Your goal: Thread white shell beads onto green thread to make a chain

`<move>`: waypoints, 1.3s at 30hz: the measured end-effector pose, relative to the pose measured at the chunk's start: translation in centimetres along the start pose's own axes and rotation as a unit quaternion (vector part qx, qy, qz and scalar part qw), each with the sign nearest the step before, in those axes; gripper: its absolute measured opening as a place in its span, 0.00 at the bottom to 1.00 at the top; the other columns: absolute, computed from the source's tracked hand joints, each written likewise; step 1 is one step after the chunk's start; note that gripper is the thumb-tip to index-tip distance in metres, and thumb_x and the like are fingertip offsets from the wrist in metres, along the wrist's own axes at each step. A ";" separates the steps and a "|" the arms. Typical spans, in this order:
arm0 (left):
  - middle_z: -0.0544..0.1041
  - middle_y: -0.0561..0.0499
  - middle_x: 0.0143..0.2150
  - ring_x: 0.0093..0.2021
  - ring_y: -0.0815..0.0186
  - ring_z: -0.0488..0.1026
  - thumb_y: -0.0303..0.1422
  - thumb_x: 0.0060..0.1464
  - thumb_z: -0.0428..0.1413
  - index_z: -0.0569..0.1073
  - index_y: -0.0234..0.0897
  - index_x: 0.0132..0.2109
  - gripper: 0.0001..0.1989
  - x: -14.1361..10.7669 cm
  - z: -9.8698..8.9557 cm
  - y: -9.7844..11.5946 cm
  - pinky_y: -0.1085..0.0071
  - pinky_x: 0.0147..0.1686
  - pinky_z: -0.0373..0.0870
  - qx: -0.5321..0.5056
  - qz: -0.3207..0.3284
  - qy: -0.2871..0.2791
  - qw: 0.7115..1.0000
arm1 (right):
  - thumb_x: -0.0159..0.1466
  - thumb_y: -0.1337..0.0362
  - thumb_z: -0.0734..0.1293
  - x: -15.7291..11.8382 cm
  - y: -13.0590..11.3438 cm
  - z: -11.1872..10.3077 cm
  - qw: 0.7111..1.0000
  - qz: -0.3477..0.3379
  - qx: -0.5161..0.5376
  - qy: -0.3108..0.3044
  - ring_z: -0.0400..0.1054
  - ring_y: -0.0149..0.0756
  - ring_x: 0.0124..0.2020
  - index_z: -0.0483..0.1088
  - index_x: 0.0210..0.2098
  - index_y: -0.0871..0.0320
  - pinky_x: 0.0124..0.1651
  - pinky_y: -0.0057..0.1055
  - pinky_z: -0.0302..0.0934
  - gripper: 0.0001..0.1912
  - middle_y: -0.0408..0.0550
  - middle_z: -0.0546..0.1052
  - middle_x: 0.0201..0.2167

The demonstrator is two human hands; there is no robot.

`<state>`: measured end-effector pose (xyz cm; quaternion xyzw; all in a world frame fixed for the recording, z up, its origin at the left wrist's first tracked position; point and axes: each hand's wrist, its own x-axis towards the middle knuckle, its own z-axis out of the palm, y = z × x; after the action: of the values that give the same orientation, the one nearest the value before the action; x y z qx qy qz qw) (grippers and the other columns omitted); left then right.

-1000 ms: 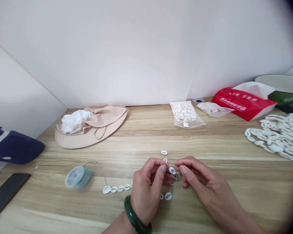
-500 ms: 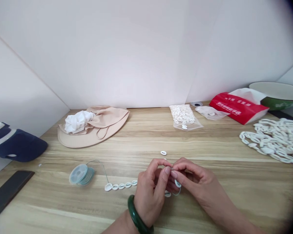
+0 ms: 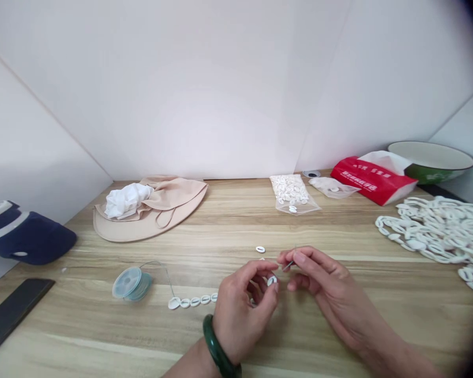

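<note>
My left hand (image 3: 246,310), with a green bangle (image 3: 216,346) at its wrist, is closed on a white cowrie shell (image 3: 272,281) between thumb and fingers. Just to its right, my right hand (image 3: 319,283) pinches the thin cord (image 3: 289,265) between thumb and forefinger. A row of strung cowrie shells (image 3: 195,301) runs along the table from under my left hand to the left. From its far end a cord leads up and back to a pale blue spool (image 3: 132,284). One loose cowrie shell (image 3: 260,249) lies behind my hands; another is partly hidden by my left fingers.
At the back stand a bag of shells (image 3: 289,190), a smaller plastic bag (image 3: 333,187), a red tissue pack (image 3: 372,179) and a green bowl (image 3: 433,160). Strung shells (image 3: 441,228) are heaped at right. A beige hat (image 3: 177,199), navy visor (image 3: 35,239) and dark bar (image 3: 18,310) lie left.
My hands have moved apart. My right hand has drawn away to the right with the cord, while the shell stays at my left fingertips. The view has shifted slightly.
</note>
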<state>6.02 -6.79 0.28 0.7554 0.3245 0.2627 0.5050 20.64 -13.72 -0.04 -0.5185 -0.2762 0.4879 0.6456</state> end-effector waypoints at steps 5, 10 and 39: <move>0.75 0.54 0.31 0.29 0.69 0.67 0.24 0.49 0.53 0.75 0.42 0.39 0.11 -0.2 -0.4 0.2 0.73 0.31 0.64 0.132 0.051 0.010 0.990 | 0.64 0.59 0.62 0.3 -0.8 -0.3 0.992 0.023 0.113 -0.052 0.67 0.32 0.31 0.70 0.30 0.56 0.34 0.29 0.64 0.10 0.43 0.73 0.25; 0.77 0.54 0.31 0.34 0.65 0.69 0.24 0.48 0.54 0.76 0.42 0.35 0.10 -0.4 -0.9 0.6 0.71 0.36 0.64 0.198 0.056 -0.021 0.978 | 0.63 0.57 0.62 1.1 -0.7 -1.0 0.999 0.014 0.026 -0.019 0.61 0.28 0.22 0.67 0.30 0.57 0.27 0.26 0.60 0.10 0.36 0.59 0.15; 0.75 0.50 0.37 0.40 0.62 0.71 0.34 0.51 0.56 0.78 0.42 0.37 0.07 3.9 -1.5 -0.4 0.68 0.39 0.66 0.331 0.047 -0.010 0.942 | 0.59 0.52 0.63 1.6 0.5 -2.1 0.969 0.025 -0.244 -0.034 0.53 0.23 0.12 0.65 0.27 0.57 0.14 0.21 0.48 0.14 0.34 0.61 0.13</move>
<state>7.33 -2.85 0.69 0.8969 0.3522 0.1562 0.2170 22.91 -13.07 -1.40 -0.6503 -0.3956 0.4390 0.4775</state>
